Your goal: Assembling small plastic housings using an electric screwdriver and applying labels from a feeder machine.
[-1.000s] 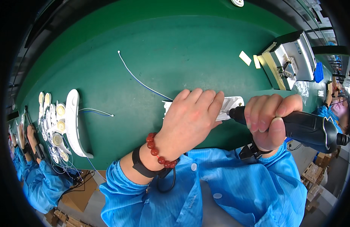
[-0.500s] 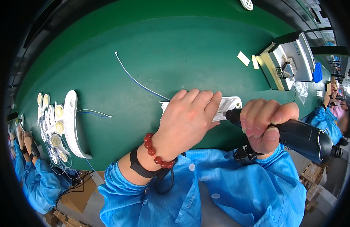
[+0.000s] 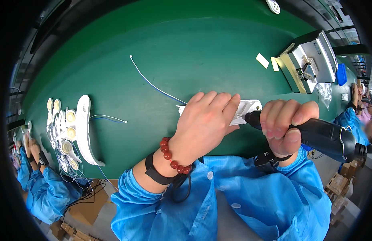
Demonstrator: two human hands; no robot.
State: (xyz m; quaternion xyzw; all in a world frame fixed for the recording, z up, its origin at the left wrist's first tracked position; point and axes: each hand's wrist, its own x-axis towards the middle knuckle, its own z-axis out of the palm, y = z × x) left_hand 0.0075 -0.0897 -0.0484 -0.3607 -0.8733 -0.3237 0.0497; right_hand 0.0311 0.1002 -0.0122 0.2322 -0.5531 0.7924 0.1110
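Nearest, the left hand (image 3: 208, 114) lies palm down, its fingers laid together over a white plastic housing (image 3: 250, 107) and its thumb at the near edge, clasping it against the green worktable (image 3: 186, 44). That palm hides most of the housing; the right end shows beyond the index finger, a sliver beyond the little finger. Its long axis runs left to right under the fingers.

The right hand (image 3: 285, 126) has its fingers wrapped around a black electric screwdriver (image 3: 324, 138), covering part of the barrel. The nose points left and slightly away, into the housing's exposed end; the butt slants right and nearer. Whether the bit sits in a screw cannot be made out.

Beyond the left fingers, a thin blue-and-white cable (image 3: 152, 84) curves away to the left. Well left of them stands a curved white shell (image 3: 84, 124), long axis running near to far, beside a tangle of white parts with cream discs (image 3: 70, 116), partly hidden.

Beyond the right fingers is a boxy bench machine (image 3: 326, 62); its panel marking is too small to read. Farthest, a white part (image 3: 274, 7) is cut off by the upper rim.
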